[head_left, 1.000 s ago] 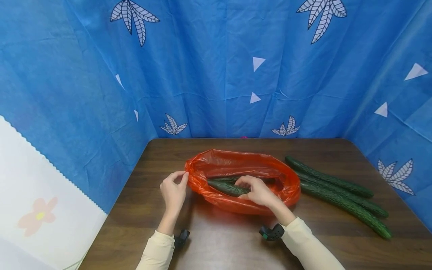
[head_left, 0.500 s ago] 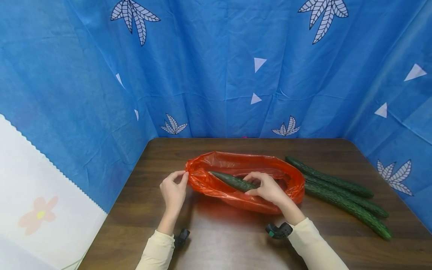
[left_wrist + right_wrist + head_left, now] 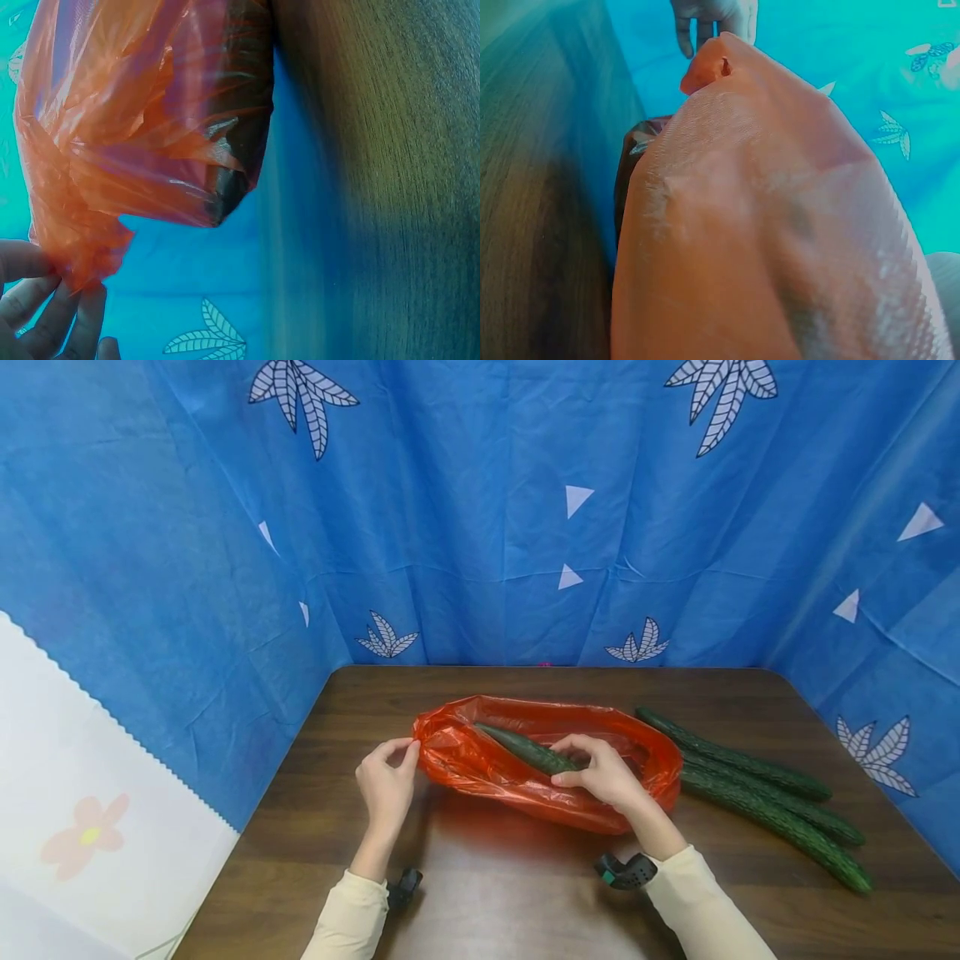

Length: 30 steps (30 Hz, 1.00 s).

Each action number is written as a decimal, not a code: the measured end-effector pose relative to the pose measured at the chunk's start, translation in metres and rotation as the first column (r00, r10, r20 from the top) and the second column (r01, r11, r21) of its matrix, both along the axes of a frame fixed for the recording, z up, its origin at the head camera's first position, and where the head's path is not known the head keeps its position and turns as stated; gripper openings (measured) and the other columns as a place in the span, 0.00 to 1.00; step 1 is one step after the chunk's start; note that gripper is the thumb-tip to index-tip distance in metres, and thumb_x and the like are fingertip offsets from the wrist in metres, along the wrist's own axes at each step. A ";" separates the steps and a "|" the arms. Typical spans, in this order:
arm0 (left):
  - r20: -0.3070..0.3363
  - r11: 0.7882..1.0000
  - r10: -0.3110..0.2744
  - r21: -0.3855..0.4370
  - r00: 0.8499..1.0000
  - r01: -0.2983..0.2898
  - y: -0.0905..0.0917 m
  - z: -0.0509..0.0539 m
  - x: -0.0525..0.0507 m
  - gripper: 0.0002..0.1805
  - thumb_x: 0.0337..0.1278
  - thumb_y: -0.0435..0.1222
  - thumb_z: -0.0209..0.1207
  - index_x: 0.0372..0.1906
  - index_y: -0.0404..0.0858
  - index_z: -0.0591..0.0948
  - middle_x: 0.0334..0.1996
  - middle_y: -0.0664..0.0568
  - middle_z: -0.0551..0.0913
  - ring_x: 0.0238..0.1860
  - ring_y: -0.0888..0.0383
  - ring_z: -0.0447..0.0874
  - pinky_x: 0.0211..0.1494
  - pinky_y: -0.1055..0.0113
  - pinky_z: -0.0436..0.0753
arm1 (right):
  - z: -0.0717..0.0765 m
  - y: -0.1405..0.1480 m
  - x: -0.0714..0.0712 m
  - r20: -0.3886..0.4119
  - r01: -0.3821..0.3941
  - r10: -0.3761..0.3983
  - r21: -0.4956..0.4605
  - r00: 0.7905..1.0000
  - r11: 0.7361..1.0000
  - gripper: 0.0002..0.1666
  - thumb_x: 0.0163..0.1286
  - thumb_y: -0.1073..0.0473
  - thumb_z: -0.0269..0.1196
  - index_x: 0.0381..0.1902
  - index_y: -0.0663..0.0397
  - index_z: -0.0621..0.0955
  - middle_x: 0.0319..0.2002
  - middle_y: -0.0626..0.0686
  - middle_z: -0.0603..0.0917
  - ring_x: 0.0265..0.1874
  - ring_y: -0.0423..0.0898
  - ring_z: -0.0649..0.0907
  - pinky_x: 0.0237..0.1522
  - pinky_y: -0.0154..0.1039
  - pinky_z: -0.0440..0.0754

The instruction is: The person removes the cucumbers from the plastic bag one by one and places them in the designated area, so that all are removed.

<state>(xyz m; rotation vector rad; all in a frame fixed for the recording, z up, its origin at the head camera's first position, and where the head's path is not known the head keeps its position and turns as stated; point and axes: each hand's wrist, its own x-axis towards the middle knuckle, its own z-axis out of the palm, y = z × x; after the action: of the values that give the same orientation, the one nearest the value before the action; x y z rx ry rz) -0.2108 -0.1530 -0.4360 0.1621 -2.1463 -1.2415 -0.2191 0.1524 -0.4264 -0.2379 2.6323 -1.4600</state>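
A red plastic bag (image 3: 495, 777) lies on the table with its mouth spread wide. My left hand (image 3: 387, 781) pinches the bag's gathered left corner between thumb and fingers, as the left wrist view also shows at the bunched plastic (image 3: 90, 247). Inside the mouth, my right hand (image 3: 603, 774) grips a dark green cucumber (image 3: 525, 749), whose far end tilts up and to the left. Through the thin plastic in the left wrist view, a dark cucumber end (image 3: 244, 135) shows low in the bag. In the right wrist view the bag's side hides the right fingers.
Several long cucumbers (image 3: 757, 789) lie side by side on the wooden table (image 3: 480, 910), right of the bag and close to its right end. A blue patterned curtain (image 3: 465, 527) hangs behind the table and along both sides.
My right hand has shifted right within the bag with the cucumber, whose left end has risen. The bag's right side has moved slightly right. My left hand stays at its corner.
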 end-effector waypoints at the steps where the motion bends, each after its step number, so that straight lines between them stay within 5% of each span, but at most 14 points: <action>1: -0.002 1.000 -0.001 0.001 1.000 0.001 0.000 0.000 0.000 0.08 0.55 0.36 0.68 0.33 0.34 0.89 0.32 0.42 0.89 0.34 0.45 0.86 0.43 0.51 0.82 | 0.000 0.000 0.000 0.000 0.002 -0.002 0.003 1.000 1.000 0.24 0.55 0.60 0.73 0.51 0.47 0.82 0.47 0.52 0.84 0.45 0.51 0.78 0.51 0.51 0.80; 10: -0.023 1.000 0.000 -0.003 1.000 0.000 0.001 0.000 0.000 0.08 0.55 0.36 0.68 0.34 0.34 0.89 0.32 0.42 0.89 0.33 0.46 0.86 0.42 0.51 0.83 | -0.006 -0.006 0.003 0.003 -0.025 0.025 0.080 1.000 0.996 0.21 0.52 0.63 0.74 0.46 0.48 0.84 0.40 0.50 0.84 0.38 0.48 0.79 0.48 0.50 0.81; 20: -0.023 1.000 -0.004 -0.005 1.000 0.004 0.003 -0.002 -0.001 0.08 0.55 0.37 0.67 0.34 0.34 0.89 0.33 0.42 0.89 0.34 0.45 0.86 0.44 0.51 0.82 | -0.012 -0.007 0.000 0.035 0.039 -0.045 0.134 0.998 0.990 0.20 0.51 0.62 0.75 0.43 0.47 0.83 0.40 0.51 0.83 0.36 0.48 0.78 0.45 0.47 0.82; 30: -0.023 1.000 -0.015 -0.015 1.000 0.015 0.005 -0.003 0.001 0.07 0.54 0.36 0.68 0.32 0.34 0.89 0.31 0.43 0.89 0.33 0.46 0.87 0.43 0.52 0.82 | -0.023 -0.010 0.007 0.019 -0.191 0.192 0.236 0.981 0.953 0.17 0.49 0.69 0.69 0.37 0.48 0.83 0.36 0.48 0.83 0.36 0.46 0.78 0.45 0.50 0.81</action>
<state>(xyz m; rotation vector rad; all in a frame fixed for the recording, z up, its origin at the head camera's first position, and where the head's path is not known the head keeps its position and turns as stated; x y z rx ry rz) -0.2101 -0.1482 -0.4390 0.1252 -2.1401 -1.2295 -0.2122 0.1429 -0.4491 -0.4572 2.6669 -1.0764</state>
